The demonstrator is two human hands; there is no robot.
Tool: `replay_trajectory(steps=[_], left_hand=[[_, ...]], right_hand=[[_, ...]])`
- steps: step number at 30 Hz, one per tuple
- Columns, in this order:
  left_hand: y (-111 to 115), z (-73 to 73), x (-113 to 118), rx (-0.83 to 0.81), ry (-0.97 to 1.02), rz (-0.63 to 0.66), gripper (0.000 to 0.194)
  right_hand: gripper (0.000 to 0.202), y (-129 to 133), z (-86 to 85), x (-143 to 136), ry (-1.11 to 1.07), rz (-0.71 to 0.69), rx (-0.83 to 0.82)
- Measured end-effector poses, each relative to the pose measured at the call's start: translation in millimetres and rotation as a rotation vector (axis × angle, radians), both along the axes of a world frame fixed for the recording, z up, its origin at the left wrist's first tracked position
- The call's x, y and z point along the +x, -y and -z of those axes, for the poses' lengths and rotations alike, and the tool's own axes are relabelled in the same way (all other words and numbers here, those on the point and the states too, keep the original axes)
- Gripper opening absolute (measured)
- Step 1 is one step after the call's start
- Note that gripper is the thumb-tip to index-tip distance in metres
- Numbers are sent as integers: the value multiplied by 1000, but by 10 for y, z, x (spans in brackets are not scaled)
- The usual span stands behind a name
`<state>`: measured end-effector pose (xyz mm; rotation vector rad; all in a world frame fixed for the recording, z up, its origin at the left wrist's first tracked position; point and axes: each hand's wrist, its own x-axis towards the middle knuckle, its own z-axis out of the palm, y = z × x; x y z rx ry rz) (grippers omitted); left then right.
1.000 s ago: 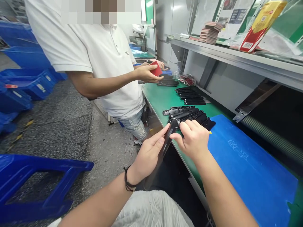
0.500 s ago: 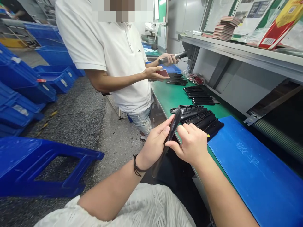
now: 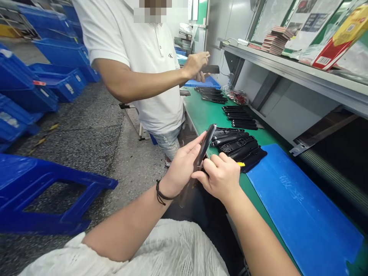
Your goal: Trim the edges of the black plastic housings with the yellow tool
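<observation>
Left hand (image 3: pixel 181 168): closed along one side of a black casing (image 3: pixel 206 145), thumb and fingers pressed to it; no gap shows between palm and piece.
Right hand (image 3: pixel 220 174): curled into a fist around a yellow-ended tool (image 3: pixel 241 164), whose yellow end pokes out beyond the fingers; a thin tip shows near the casing, though whether it touches cannot be told.
Casing's place: held tilted in front of the person, upper end toward the green bench (image 3: pixel 193 108), just off its edge; the lower end is blurred.
Casing's handling: probably light and stiff, glossy enough to slip; thin edges could scratch or chip. Best held by its long sides, midway, with fingers clear of the tip.
Count in hand: one casing, one tool.
Count on bench: three groups of black pieces. The near group (image 3: pixel 240 145) has at least five, some showing ribbed insides; the middle group (image 3: pixel 240 118) about five; the far group (image 3: pixel 211 94) overlaps too closely to count.
Blue mat (image 3: pixel 304 203): one, beside the near group.
Shelf (image 3: pixel 276 57): one stack of pinkish pieces (image 3: pixel 276 40), layers too fine to count, and one red-and-yellow packet (image 3: pixel 340 38).
Co-worker (image 3: pixel 155 96): one person, both hands around one dark piece (image 3: pixel 212 69).
</observation>
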<state>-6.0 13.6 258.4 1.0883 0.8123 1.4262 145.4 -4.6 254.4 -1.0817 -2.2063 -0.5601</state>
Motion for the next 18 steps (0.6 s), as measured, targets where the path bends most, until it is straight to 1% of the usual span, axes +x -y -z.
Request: replay_trajectory(steps=[2,4,6,9,13,16,18], left_hand=[[22,17,-24,-48,-9,12,52],[31,55,-79,-82,-44,-31,56],[8,88,-144,-105,-78,-67,59],[-34,68,-180,-111,-76,-57,55],[-17,-20,-108,-75,-15,-34,51],[-10,-39,-84,-101,73,8,53],[-10,-33,-95,-114,115,11,55]], right_hand=[[65,18,58,-45,18,31,12],[64,17,125,-109,33,40,1],[66,-9,165,-164,50,20,-45],[70,-18,132,-177,40,-4,-93],[67,43,56,-104,37,-14,-95],[63,37,80,-91,57,-40,-70],[62,25,115,-113,59,-55,-49]])
